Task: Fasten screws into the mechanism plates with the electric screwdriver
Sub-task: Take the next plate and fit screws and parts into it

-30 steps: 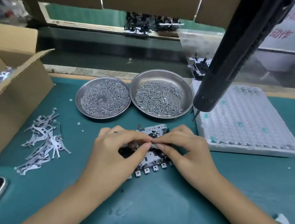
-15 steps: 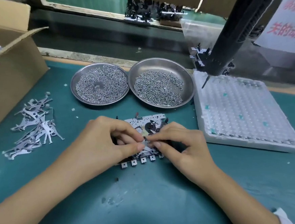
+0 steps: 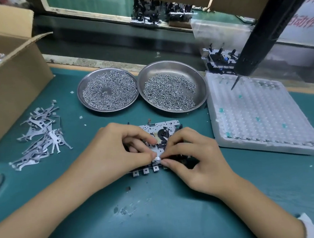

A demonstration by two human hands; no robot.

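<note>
Perforated metal mechanism plate (image 3: 158, 127) pinched by both hands' fingers (image 3: 167, 162)

- The screwdriver (image 3: 269, 25), a second ago hanging close over the foam tray's (image 3: 265, 117) near-left corner, now hangs farther back, its bit above the tray's far edge
- Both hands (image 3: 117, 150) (image 3: 192, 153) have slid nearer on the plate (image 3: 160, 127), baring its black wheel; fingertips now pinch at its near edge
</note>
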